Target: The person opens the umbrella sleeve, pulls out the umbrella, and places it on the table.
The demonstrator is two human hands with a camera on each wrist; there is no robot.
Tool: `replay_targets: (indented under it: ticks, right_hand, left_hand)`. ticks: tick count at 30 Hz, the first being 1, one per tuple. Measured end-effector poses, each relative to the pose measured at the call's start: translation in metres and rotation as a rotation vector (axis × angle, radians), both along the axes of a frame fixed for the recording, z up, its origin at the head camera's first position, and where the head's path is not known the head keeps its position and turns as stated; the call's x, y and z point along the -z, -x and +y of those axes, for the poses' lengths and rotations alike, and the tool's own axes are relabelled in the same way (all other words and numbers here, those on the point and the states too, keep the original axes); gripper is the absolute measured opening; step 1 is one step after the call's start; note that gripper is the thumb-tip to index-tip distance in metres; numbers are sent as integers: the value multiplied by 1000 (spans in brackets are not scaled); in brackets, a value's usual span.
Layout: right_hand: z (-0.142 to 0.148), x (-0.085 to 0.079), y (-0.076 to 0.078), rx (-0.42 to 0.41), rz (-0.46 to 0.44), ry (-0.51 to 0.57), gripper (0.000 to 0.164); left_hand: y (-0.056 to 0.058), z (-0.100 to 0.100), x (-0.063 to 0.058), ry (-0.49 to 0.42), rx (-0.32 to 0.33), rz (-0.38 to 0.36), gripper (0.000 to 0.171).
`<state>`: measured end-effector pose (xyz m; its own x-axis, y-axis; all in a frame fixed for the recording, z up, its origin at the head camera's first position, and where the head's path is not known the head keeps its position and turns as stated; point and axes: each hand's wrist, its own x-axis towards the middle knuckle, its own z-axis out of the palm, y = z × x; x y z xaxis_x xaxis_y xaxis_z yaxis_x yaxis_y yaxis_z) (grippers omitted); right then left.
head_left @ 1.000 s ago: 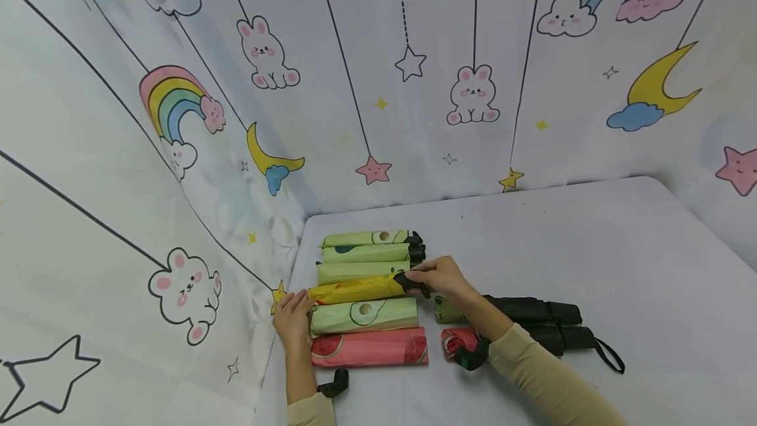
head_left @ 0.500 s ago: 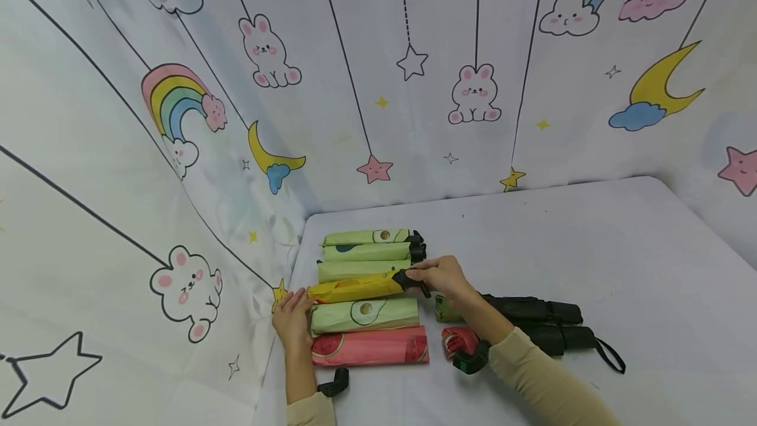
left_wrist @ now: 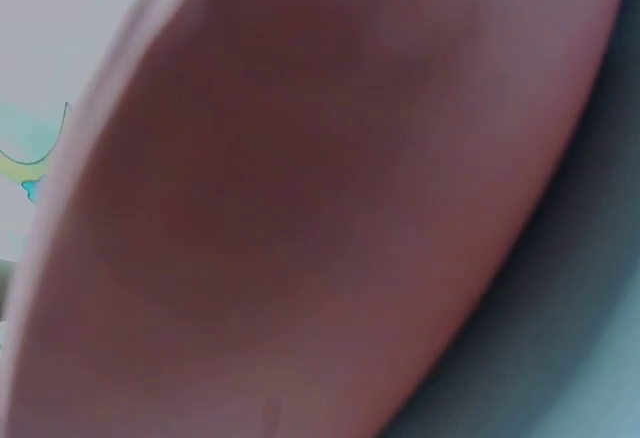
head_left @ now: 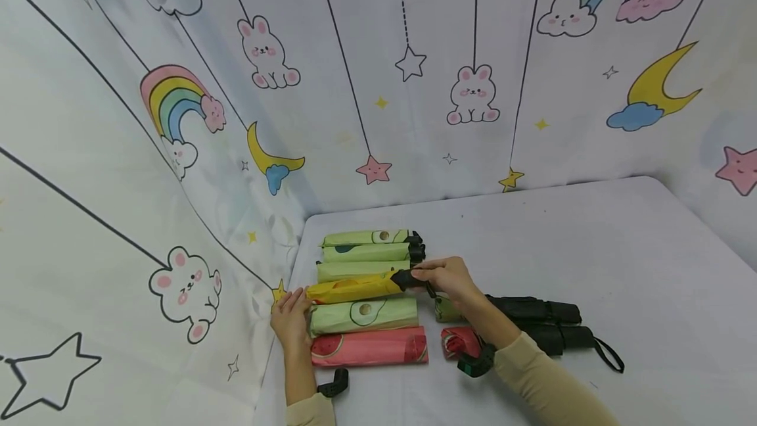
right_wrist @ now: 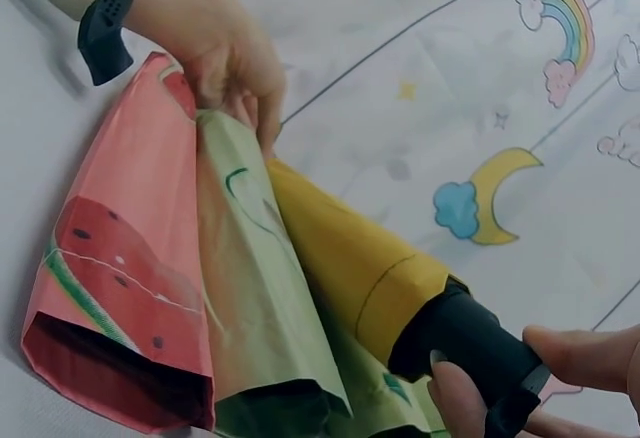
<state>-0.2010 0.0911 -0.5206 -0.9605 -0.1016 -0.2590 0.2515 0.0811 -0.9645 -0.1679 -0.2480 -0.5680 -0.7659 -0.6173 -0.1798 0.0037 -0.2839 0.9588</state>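
Observation:
My right hand (head_left: 445,277) pinches the black handle (right_wrist: 472,340) of a folded umbrella between thumb and fingers. A yellow umbrella sleeve (head_left: 353,288) covers the rest of it, raised at the handle end. At the sleeve's far left end, my left hand (head_left: 290,318) holds it with its fingertips. Just in front lie a pale green avocado-print sleeve (head_left: 367,315) and a pink watermelon-print sleeve (head_left: 369,347), their dark openings facing right in the right wrist view. Blurred skin fills most of the left wrist view.
Several green avocado-print umbrellas (head_left: 367,253) lie in a row behind the yellow one. Right of the sleeves, two black folded umbrellas (head_left: 535,309) lie partly behind my right forearm. A printed cloth wall (head_left: 331,104) borders the white table (head_left: 568,242).
My right hand has shifted slightly right with the black handle, and more of the handle shows beyond the yellow sleeve. My left hand has moved slightly left, still at the sleeve's end.

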Motion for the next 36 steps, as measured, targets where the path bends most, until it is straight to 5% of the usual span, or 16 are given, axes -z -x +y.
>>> replay_targets:
  ticks: [26,36]
  right_hand:
    - [21,-4,-5,4,12,20,33]
    - [29,-7,-7,3,-16,112,36]
  left_hand:
    - [-5,2,-7,48,-26,3,63]
    - [-4,-1,-7,38,-9,1,64]
